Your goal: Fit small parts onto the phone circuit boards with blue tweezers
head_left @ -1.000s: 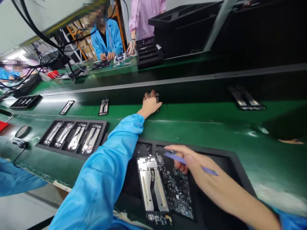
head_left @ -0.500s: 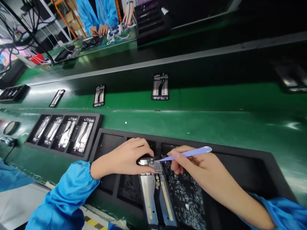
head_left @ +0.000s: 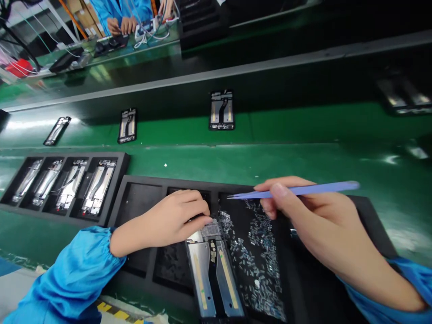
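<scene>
My left hand [head_left: 175,218] is curled with its fingertips pressing the top end of a phone frame [head_left: 211,270] that lies in a black foam tray [head_left: 141,202]. My right hand [head_left: 313,225] pinches pale blue tweezers [head_left: 293,191], whose tips point left above a tray compartment filled with several tiny metal parts [head_left: 256,261]. The tweezer tips hover just right of my left fingertips and touch nothing that I can see.
A second black tray [head_left: 116,157] with several phone frames sits to the left. Three more frames [head_left: 222,110] lie on the green conveyor belt beyond. Other people's hands [head_left: 121,24] work at a far bench, top left.
My left hand came back from setting a frame on the belt and settled on the frame in the tray. My right hand lifted the tweezers off that frame, up and to the right.
</scene>
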The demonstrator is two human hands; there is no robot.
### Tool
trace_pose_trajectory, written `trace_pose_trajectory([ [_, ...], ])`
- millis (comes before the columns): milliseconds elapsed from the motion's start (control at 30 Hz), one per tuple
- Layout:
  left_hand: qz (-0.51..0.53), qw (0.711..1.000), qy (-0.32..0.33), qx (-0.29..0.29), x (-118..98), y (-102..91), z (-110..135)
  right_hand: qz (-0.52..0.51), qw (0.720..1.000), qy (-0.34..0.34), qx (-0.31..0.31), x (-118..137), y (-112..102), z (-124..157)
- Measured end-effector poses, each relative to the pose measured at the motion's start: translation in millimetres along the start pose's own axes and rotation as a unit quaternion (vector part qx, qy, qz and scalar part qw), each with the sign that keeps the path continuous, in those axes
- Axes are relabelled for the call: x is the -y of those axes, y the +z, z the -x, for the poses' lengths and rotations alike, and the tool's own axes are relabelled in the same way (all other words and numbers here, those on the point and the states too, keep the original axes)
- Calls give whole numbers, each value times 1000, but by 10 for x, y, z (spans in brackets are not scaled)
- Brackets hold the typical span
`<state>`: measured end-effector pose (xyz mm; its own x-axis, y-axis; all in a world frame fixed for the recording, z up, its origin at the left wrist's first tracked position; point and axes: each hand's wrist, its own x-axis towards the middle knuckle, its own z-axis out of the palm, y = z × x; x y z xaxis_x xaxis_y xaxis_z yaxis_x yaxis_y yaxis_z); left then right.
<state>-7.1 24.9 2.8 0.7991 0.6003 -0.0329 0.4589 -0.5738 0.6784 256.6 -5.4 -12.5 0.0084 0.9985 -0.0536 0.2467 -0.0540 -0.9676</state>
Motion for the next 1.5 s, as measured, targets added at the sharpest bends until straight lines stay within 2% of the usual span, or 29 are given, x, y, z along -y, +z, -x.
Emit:
trace_pose_trajectory([
  [67,22,1000,-17,5,-18,-8,-13,76,995,-60,18,-5,-76,-17],
  [200,34,998,-47,14,-17,17,-28,169,971,-138,98,-28,-139,6],
  [367,31,998,-48,9,-5,46,-24,228,922,-294,106,-42,-188,227],
  [433,35,998,-58,4,-16,49,-23,248,917,-299,88,-12,-251,289],
  [533,42,997,-63,-13,-29,90,-33,258,933,-240,68,36,-365,302],
  [633,31,998,-22,-50,-25,179,-50,244,940,-220,96,28,-447,312],
  [700,7,996,14,-86,-20,223,-54,250,932,-238,107,-7,-468,364],
  [767,-21,992,44,-119,-26,227,-44,286,911,-279,103,-45,-472,443],
  [867,-69,980,93,-162,-70,174,-2,350,865,-344,105,-89,-478,543],
  [933,-91,973,143,-157,-129,151,37,363,847,-370,116,-114,-488,576],
  [967,-100,971,171,-136,-166,155,59,361,844,-377,122,-127,-494,584],
  [1067,-131,958,251,-53,-285,236,123,336,863,-357,124,-155,-494,582],
  [1167,-170,944,284,3,-376,350,176,288,895,-321,116,-129,-443,536],
  [1300,-215,918,324,79,-419,408,207,234,899,-319,189,-23,-325,396],
  [1400,-223,911,335,91,-424,394,196,196,908,-293,226,14,-281,302],
  [1500,-223,913,333,80,-431,379,177,163,929,-256,213,-24,-302,264],
])
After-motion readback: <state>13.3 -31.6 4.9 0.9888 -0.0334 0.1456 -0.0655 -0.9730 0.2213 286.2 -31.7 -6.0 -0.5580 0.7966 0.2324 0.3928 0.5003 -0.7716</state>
